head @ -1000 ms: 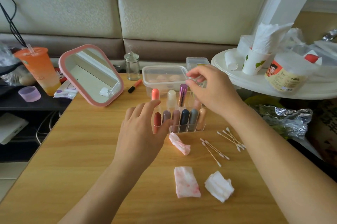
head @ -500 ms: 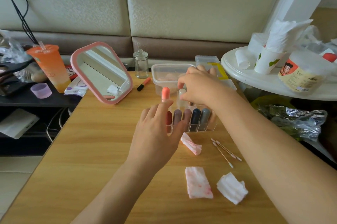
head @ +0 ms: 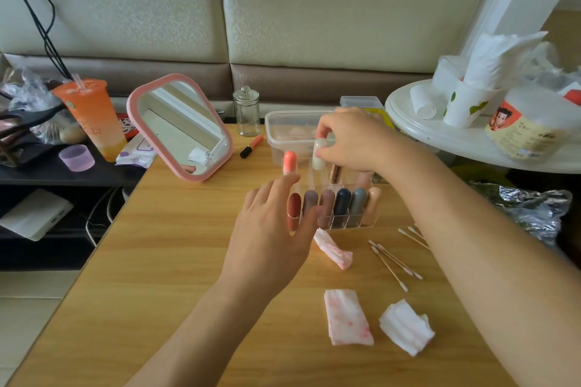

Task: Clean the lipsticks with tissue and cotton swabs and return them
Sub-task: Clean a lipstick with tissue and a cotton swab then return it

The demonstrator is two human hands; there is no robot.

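Observation:
A clear lipstick organizer [head: 352, 220] stands mid-table with several lipsticks upright in two rows. My right hand [head: 352, 138] reaches over its back row and pinches a cream-white lipstick [head: 319, 153] between thumb and fingers. A coral lipstick [head: 290, 161] stands at the back left. My left hand [head: 270, 232] touches the organizer's left front corner with straight fingers, partly covering a dark red lipstick [head: 295, 210]. Stained tissues [head: 347, 317] [head: 333, 248], a white tissue [head: 407, 327] and several cotton swabs [head: 393, 260] lie in front.
A pink-framed mirror [head: 180, 127], a glass jar [head: 246, 114], an orange-capped pen [head: 251, 146] and a clear plastic tub [head: 283, 131] stand behind the organizer. An orange drink cup [head: 91, 116] is at far left. A white round tray [head: 440, 135] with cups sits at right.
My right hand dropped from above the organizer onto the back row and took hold of the cream-white lipstick. My left hand stayed at the organizer's left front corner.

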